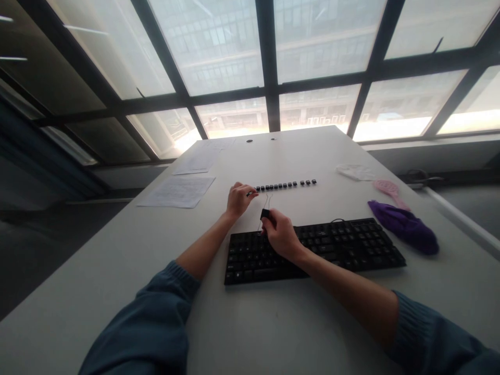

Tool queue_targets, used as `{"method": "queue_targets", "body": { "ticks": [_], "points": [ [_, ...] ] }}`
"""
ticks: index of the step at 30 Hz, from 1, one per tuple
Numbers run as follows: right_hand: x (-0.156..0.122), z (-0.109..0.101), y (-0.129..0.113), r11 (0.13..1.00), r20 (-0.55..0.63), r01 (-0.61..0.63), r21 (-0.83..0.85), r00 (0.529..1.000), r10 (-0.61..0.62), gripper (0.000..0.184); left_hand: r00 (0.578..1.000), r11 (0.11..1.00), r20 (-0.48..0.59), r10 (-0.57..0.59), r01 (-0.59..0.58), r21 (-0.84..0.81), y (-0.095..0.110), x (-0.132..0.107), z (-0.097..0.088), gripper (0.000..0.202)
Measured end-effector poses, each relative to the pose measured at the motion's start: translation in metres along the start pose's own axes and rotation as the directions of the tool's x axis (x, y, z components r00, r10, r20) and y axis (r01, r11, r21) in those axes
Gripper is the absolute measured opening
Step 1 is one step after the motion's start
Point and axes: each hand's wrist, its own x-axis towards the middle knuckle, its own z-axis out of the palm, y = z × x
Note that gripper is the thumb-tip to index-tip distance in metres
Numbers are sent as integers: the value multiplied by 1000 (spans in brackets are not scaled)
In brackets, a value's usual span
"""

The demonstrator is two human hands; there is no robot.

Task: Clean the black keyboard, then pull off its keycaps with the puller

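Observation:
A black keyboard (344, 242) lies crosswise in front of me. My right hand (282, 232) is closed around the black grip of a wire keycap puller (265, 213), over the keyboard's upper left part. Thin wire loops stick out from both ends of the grip. Beyond it, a row of loose black keycaps (285, 185) stretches to the right across the white table. At the left end of that row my left hand (239, 199) pinches a small black keycap (250, 193), partly covered by the fingers.
Printed papers (177, 191) lie to the left on the white table (156, 291). Toward the right edge are a purple cloth pouch (406, 226), a pink hairbrush (386, 187) and a crumpled clear plastic bag (355, 172). Large windows (320, 41) rise behind the table.

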Motion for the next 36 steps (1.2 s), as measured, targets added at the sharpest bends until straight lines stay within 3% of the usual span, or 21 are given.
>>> {"method": "queue_targets", "body": {
  "ticks": [5,13,22,29,32,36],
  "points": [
    [1,1,0,1000,29,-14,25,1000,13,11,1000,1000,3,3,-3,29,-11,5,14,6],
    [0,1,1,1000,40,-16,15,999,16,12,1000,998,23,18,-19,55,-10,2,12,9],
    [1,0,0,997,3,-29,67,1000,29,13,995,1000,-100,1,2,27,-12,0,8,10],
    [2,-2,-1,996,-127,8,91,992,4,16,973,999,-228,-42,41,-7,-5,-11,-10,16],
    [2,-4,-3,994,-165,24,109,986,-6,15,977,997,-206,-49,35,-69,8,-24,-24,18],
    [3,-10,-8,996,-127,80,31,989,-75,13,992,991,-110,-54,39,-129,30,-47,-42,18]
  ]
}}
